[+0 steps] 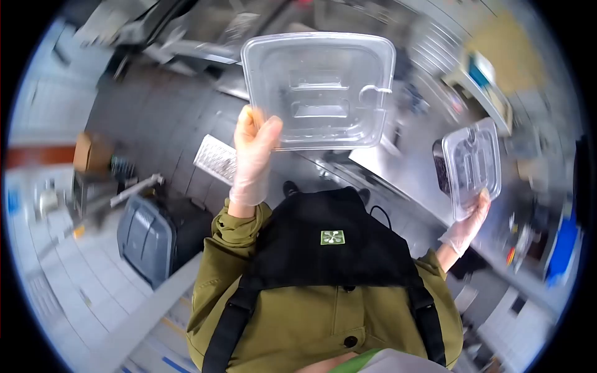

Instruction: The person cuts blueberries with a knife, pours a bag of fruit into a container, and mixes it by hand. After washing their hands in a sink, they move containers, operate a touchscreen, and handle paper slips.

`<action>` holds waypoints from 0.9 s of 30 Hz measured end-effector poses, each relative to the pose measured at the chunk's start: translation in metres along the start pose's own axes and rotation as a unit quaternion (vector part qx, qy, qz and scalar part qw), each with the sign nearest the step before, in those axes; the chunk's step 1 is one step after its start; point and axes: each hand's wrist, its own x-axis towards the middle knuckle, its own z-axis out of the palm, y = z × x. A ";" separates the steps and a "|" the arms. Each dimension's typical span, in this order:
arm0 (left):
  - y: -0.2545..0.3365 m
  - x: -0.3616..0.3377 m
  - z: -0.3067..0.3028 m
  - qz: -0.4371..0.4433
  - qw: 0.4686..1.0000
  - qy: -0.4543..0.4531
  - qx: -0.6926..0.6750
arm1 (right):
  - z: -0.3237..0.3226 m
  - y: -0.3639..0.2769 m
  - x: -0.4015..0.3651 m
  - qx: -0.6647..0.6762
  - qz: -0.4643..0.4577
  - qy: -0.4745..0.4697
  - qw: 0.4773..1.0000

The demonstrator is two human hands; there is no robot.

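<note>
My left hand (254, 152), in a thin clear glove, is raised and closed on the lower left corner of a clear rectangular plastic lid (320, 93). The lid has a molded handle in its middle and a notch at its right side; I cannot tell whether a pan sits behind it. Off to the right, my gloved right hand (471, 222) grips the lower edge of a smaller clear lidded food container (474, 165). Dark contents show along that container's left side, and its notched lid faces me.
A steel counter (410, 180) runs diagonally under the right-hand container. On the floor side stand a dark grey bin (146, 239) and a cardboard box (92, 153). A white perforated panel (216, 159) lies beyond my left wrist. A blue object (562, 248) is at far right.
</note>
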 end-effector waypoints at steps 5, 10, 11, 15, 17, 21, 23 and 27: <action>0.043 0.005 -0.145 0.083 0.982 0.165 -0.037 | 0.192 0.055 -0.068 -0.087 0.110 -0.160 0.977; 0.073 0.035 -0.267 0.117 0.946 0.294 -0.075 | 0.353 0.128 -0.125 -0.046 0.196 -0.272 0.941; 0.081 0.046 -0.285 0.117 0.935 0.322 -0.090 | 0.379 0.146 -0.128 -0.052 0.197 -0.298 0.933; 0.109 0.088 -0.363 0.069 0.854 0.488 -0.165 | 0.516 0.200 -0.164 -0.040 0.207 -0.367 0.906; 0.104 0.103 -0.416 0.144 0.836 0.528 -0.030 | 0.572 0.249 -0.167 -0.049 0.211 -0.382 0.898; 0.147 0.140 -0.517 0.149 0.770 0.618 -0.058 | 0.718 0.319 -0.211 -0.017 0.270 -0.450 0.851; 0.184 0.164 -0.557 0.153 0.725 0.669 -0.060 | 0.805 0.342 -0.249 -0.017 0.296 -0.506 0.810; 0.254 0.227 -0.642 0.235 0.662 0.706 -0.091 | 1.001 0.402 -0.357 -0.024 0.352 -0.584 0.731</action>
